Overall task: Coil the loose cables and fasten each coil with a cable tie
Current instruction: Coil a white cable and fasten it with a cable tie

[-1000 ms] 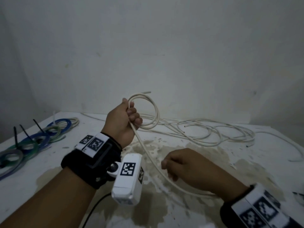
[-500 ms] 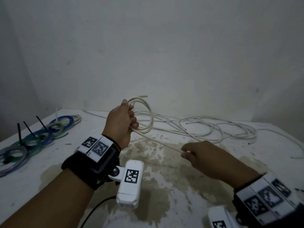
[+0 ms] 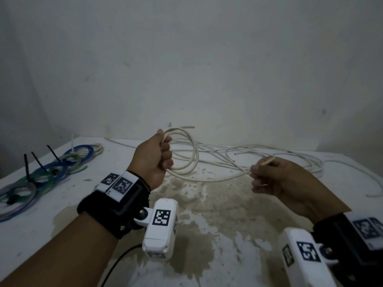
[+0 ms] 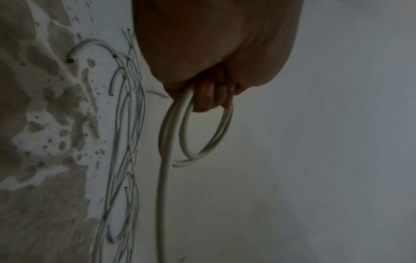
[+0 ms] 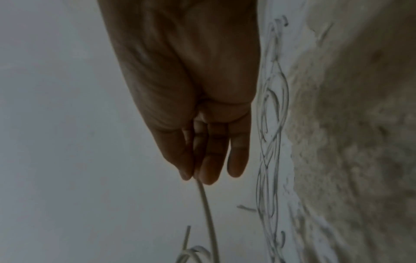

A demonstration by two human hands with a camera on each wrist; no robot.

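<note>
The left hand (image 3: 154,160) squeezes the white coil (image 3: 184,154) above the table's middle; the right hand (image 3: 277,179) pinches its loose cable (image 3: 217,180). Pull hard and loops might slip out

Tied coils (image 3: 41,175) lie left on the table (image 3: 228,235); loose cables (image 3: 269,158), perhaps 2, behind.

Dim, flat light around me; soft shadows under my wrists on the table (image 3: 207,204), both wrist views murky, edges smeared.
</note>
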